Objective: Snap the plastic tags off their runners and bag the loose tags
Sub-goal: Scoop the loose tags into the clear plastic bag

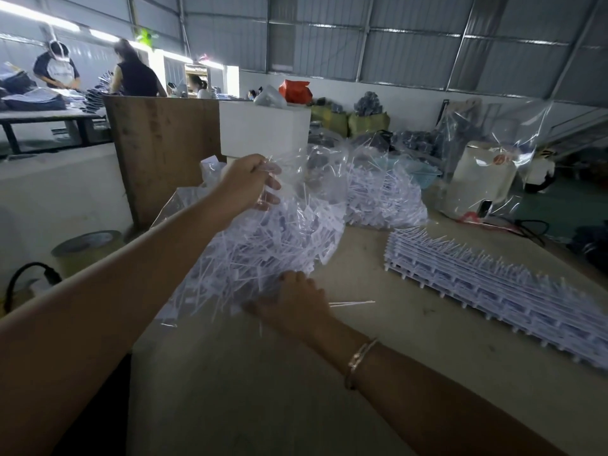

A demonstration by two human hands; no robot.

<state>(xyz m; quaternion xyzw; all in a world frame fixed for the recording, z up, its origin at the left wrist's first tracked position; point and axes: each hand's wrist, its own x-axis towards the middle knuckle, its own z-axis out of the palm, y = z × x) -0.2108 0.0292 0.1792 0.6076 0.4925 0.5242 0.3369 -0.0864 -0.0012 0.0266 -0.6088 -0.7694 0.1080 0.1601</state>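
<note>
I see the left hand (247, 183) raised above the worktop (378, 340), its forearm running in from about 8 o'clock, and its grip pinches the gathered top edge of a clear plastic bag (296, 179), thumb and fingers curled into the film. The bag hangs from that pinch and bulges with loose white tags (263, 245), its lower part touching the worktop near the middle of my view. The right hand (292, 302) comes in from about 5 o'clock, palm turned away from me, knuckles up, fingers bent and pressed into the underside of the bag at its near edge; I cannot tell whether that grip closes on the film or only pushes against it. A thin bracelet (360, 362) sits on the right wrist. At 3 o'clock from the bag, well apart from it, a stack of tag runners (493, 278) lies flat on the worktop, its thin prongs pointing up. Behind the held bag, toward 1 o'clock, a second clear bag of tags (381, 195) rests on the worktop. One loose thin strand (352, 303) lies just beside the right hand.
</note>
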